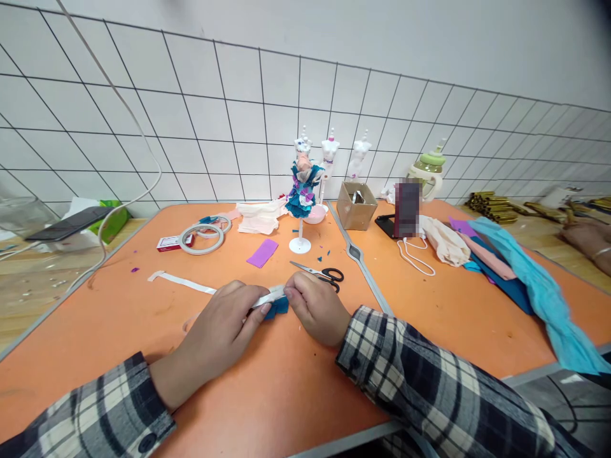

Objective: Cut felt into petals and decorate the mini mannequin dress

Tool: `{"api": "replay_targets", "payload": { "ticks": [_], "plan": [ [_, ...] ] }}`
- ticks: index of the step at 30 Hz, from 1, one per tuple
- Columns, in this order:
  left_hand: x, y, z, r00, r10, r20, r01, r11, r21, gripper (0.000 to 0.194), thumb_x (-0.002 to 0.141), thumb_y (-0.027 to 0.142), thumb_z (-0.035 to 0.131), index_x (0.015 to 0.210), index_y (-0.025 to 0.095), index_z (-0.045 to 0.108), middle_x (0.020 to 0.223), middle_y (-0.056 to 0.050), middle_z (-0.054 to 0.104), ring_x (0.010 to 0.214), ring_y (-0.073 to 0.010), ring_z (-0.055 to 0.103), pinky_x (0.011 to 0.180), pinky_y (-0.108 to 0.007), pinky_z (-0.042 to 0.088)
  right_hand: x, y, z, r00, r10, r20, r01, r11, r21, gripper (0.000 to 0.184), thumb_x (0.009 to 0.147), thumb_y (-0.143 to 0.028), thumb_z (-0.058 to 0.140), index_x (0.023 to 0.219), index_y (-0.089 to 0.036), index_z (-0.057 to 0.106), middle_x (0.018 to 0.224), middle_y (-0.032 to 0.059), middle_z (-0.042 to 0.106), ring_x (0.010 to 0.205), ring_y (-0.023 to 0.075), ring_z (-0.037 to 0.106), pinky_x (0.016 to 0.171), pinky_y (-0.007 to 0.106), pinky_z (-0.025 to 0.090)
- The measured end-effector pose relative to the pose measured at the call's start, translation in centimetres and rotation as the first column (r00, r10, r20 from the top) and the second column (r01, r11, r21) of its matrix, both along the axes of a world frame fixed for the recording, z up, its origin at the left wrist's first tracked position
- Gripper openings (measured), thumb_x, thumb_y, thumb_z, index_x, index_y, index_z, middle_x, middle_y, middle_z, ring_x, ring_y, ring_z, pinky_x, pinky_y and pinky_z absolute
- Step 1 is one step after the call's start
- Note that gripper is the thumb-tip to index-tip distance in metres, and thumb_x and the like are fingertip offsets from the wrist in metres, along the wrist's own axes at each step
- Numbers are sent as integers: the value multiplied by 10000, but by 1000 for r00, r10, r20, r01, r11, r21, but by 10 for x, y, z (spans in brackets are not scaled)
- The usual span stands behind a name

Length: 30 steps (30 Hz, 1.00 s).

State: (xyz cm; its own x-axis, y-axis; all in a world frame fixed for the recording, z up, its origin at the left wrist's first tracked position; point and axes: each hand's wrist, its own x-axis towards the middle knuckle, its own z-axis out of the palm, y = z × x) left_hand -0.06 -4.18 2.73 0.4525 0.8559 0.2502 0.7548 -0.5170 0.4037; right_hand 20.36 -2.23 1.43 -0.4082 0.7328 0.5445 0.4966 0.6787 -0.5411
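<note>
My left hand (228,323) is closed on one end of a small white strip (270,297) that looks like paper or tape. The fingertips of my right hand (316,310) pinch its other end. Just below, a dark blue piece of crepe paper (277,308) shows between my hands; whether the strip is stuck to it I cannot tell. From behind my left hand a long white strip (186,282) runs left along the table. Black-handled scissors (319,272) lie just beyond my right hand, and a purple paper piece (262,253) farther back.
A mini dress form (301,191) in a blue and purple paper dress stands ahead, with bare torsos behind. Around the orange table (214,394) are tape rolls (202,252), a cardboard box (356,215), a blurred phone (407,208) and crepe paper (529,267). A metal seam divides the tabletop.
</note>
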Motion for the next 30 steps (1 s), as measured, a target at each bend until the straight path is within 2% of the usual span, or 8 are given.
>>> {"api": "replay_targets", "payload": {
  "ticks": [4, 7, 10, 14, 19, 22, 24, 30],
  "plan": [
    [-2, 1, -2, 999, -13, 39, 10, 997, 78, 291, 962, 404, 399, 1028, 197, 593, 872, -55, 626, 821, -229, 546, 753, -345, 412, 2, 3, -1, 994, -30, -109, 24, 999, -48, 249, 991, -296, 348, 806, -205, 488, 730, 11, 577, 712, 151, 541, 660, 263, 395],
    [-1, 2, 1, 999, -13, -36, 16, 995, 98, 316, 899, 502, 513, 927, 203, 610, 754, -23, 606, 760, -230, 540, 740, -352, 384, 2, 4, -2, 991, -28, -130, 17, 996, -86, 262, 991, -314, 351, 787, -209, 477, 703, 2, 568, 709, 151, 550, 655, 260, 402],
    [0, 3, 5, 999, -8, -47, 9, 999, 35, 380, 951, 488, 417, 775, 202, 595, 651, -10, 565, 678, -212, 530, 678, -334, 362, 2, 3, -3, 990, -20, -140, 6, 995, -102, 252, 986, -312, 360, 790, -209, 480, 705, 2, 571, 721, 151, 565, 654, 258, 413],
    [-1, 2, 6, 1000, 15, 17, -15, 1000, 5, 374, 984, 455, 357, 897, 198, 614, 736, -26, 596, 711, -213, 546, 664, -321, 372, 2, 4, -5, 984, -58, -169, 42, 995, -94, 260, 993, -307, 364, 811, -200, 515, 749, 14, 588, 773, 154, 592, 701, 267, 444],
    [-3, 2, 4, 999, -21, 26, 21, 1000, -18, 328, 997, 409, 366, 1066, 211, 618, 784, -20, 619, 747, -213, 559, 702, -320, 381, 6, 9, -9, 962, -59, -265, 34, 995, -98, 314, 1014, -277, 315, 1247, -195, 508, 1155, 89, 620, 861, 139, 634, 766, 295, 510],
    [-5, 3, 3, 999, -22, 45, 22, 1000, -3, 315, 997, 400, 377, 1076, 209, 615, 800, -21, 626, 758, -211, 561, 719, -324, 383, 8, 8, -5, 975, 57, -217, -53, 998, 25, 448, 980, -287, 415, 1419, -209, 368, 1361, 115, 533, 1118, 184, 588, 892, 345, 508],
    [-6, 4, 2, 998, -31, 47, 31, 999, 11, 318, 993, 402, 383, 1038, 200, 624, 793, -25, 622, 754, -212, 558, 718, -327, 385, 8, 6, -2, 988, 126, -93, -110, 981, 157, 505, 930, -287, 524, 1413, -205, 399, 1378, 105, 538, 1246, 214, 505, 1008, 388, 445],
    [-6, 3, -1, 996, -72, 44, 71, 997, 41, 288, 990, 371, 398, 1033, 201, 626, 793, -24, 619, 750, -208, 550, 710, -321, 389, 10, 9, -3, 994, 31, 104, -65, 940, 336, 254, 958, -235, 516, 1194, -218, 609, 1165, 36, 692, 1086, 162, 586, 1032, 355, 372]
  ]
}}
